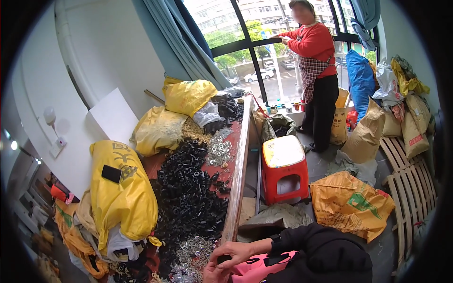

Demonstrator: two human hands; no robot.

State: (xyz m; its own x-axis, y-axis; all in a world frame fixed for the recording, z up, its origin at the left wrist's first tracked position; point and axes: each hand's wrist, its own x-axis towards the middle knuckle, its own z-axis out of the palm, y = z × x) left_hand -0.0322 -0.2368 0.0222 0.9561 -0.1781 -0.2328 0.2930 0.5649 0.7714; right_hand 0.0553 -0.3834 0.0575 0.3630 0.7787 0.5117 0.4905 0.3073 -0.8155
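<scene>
Beside the wooden table rim [232,221], the right hand [239,253] pinches a small black part [223,259]; the left hand's [213,272] grip cannot be told. Slack fingers could drop it among silver rings [192,253] or, farther, the black heap [188,203].

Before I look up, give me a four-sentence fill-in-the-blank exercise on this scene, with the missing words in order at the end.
1. My right hand comes out of a ____ sleeve.
2. The phone lies on a large ____ sack.
3. In the picture, the stool stands to the ____ of the heap of black pieces.
4. The co-worker by the window wears a ____ top.

Missing words: black; yellow; right; red.
</scene>
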